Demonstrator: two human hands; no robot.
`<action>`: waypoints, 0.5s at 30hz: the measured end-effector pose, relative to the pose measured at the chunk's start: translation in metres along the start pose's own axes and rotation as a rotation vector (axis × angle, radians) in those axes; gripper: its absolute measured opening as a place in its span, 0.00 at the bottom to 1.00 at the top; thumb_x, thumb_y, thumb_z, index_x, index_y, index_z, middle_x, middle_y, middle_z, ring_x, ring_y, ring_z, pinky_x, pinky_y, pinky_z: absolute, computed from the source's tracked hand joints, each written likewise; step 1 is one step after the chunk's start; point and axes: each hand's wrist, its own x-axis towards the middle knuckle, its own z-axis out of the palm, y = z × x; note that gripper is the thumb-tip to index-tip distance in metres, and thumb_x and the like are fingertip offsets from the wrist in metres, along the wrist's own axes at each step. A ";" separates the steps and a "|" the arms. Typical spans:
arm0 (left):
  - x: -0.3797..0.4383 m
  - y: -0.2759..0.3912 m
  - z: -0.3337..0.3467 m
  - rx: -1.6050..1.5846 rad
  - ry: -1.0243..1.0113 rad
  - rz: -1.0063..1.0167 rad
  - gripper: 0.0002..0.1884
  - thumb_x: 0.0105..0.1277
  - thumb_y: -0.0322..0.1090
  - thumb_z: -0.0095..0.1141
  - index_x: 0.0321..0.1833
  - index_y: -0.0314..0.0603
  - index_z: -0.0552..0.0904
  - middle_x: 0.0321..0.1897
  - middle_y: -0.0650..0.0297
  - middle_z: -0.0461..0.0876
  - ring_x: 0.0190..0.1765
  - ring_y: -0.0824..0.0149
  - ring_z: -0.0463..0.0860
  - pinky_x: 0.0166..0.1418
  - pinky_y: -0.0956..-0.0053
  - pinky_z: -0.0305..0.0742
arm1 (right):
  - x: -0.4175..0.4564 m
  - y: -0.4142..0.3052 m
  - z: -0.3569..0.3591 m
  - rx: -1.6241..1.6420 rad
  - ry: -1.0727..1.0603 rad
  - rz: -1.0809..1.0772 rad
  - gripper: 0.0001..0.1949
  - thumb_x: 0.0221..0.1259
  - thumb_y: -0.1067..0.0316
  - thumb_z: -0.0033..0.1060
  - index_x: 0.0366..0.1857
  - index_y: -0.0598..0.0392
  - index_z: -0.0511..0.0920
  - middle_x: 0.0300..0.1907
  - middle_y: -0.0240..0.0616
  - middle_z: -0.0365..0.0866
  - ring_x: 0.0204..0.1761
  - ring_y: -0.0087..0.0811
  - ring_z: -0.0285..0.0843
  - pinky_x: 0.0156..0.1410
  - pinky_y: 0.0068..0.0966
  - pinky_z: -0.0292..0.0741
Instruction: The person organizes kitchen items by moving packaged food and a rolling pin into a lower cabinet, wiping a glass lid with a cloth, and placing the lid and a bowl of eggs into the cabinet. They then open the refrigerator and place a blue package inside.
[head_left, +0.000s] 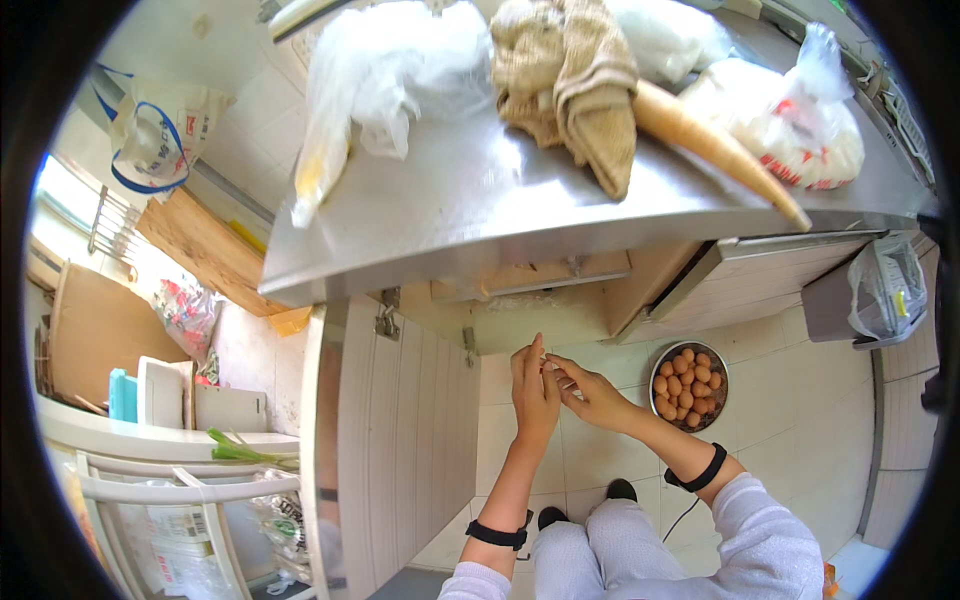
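My left hand (535, 390) and my right hand (589, 391) meet at the fingertips before the low open cupboard (547, 322). Something small and whitish shows between the fingers, too small to name; I cannot tell which hand grips it. On the tiled floor, to the right of my right hand, brown eggs (684, 382) lie heaped in a round metal-rimmed tray (725, 375). Left of my left hand stands an open cupboard door (409, 442) with metal hinges. Black bands circle both forearms.
Above the cupboard juts a steel counter (450, 195), bearing plastic bags (405, 67), a brown cloth (562, 82), a long pale root vegetable (712, 139) and a filled bag (787, 120). A lined grey bin (836, 296) hangs right. A white rack (195, 491) stands left.
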 end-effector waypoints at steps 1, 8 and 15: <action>0.001 0.017 -0.005 -0.024 -0.004 -0.020 0.21 0.69 0.28 0.46 0.65 0.41 0.67 0.50 0.56 0.70 0.43 0.65 0.75 0.47 0.72 0.73 | -0.005 -0.015 -0.005 -0.017 0.019 -0.030 0.28 0.61 0.75 0.50 0.67 0.56 0.58 0.50 0.47 0.77 0.50 0.36 0.77 0.56 0.30 0.74; -0.014 0.105 -0.026 -0.105 -0.085 -0.138 0.25 0.66 0.27 0.51 0.67 0.40 0.64 0.55 0.53 0.66 0.45 0.65 0.76 0.50 0.71 0.74 | -0.051 -0.107 -0.039 -0.001 0.157 0.026 0.25 0.65 0.66 0.52 0.65 0.56 0.62 0.47 0.45 0.79 0.45 0.35 0.79 0.51 0.29 0.75; -0.019 0.221 -0.046 -0.112 -0.239 -0.134 0.27 0.64 0.27 0.52 0.67 0.37 0.63 0.58 0.53 0.64 0.48 0.64 0.75 0.51 0.71 0.74 | -0.122 -0.195 -0.105 -0.277 0.418 0.035 0.12 0.63 0.66 0.55 0.47 0.56 0.80 0.29 0.34 0.74 0.32 0.26 0.71 0.38 0.24 0.70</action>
